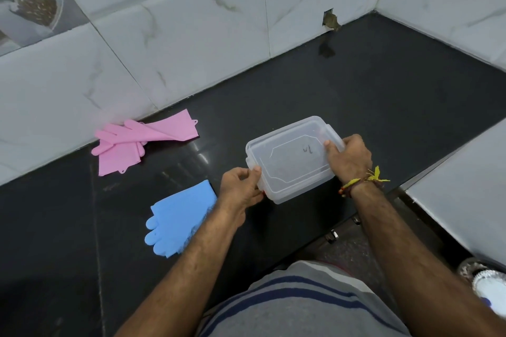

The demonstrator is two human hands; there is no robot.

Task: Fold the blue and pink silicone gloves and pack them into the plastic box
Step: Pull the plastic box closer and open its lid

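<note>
The clear plastic box [294,159] is sitting near the middle of the black countertop [369,85], its lid on, with a small dark scribble showing on the lid top. Both hands are clamping it from opposite ends. The left hand [241,186] is gripping the end at 8 o'clock of the box, thumb pressing on the lid edge and fingers curling under the side latch. The right hand [349,157] is closing on the end at 3 o'clock, thumb lying on the lid's corner and the other fingers wrapping round the far side. A thread wristband [364,180] with yellow tassels is circling the right wrist.

At 8 o'clock from the box, just beside the left forearm, the blue gloves [180,216] are lying flat on the counter, fingers pointing toward 7 o'clock and cuff toward 1 o'clock; I cannot tell whether one or two are stacked there. Well apart, at 10 o'clock from the box, the pink gloves [137,139] are lying unfolded and crossing one another, their fingers touching the foot of the marble-tiled wall [178,35].

A chipped hole [330,20] is showing in the tile at 12 o'clock from the box. At 6 o'clock the person's grey striped shirt [301,301] is filling the bottom edge.
</note>
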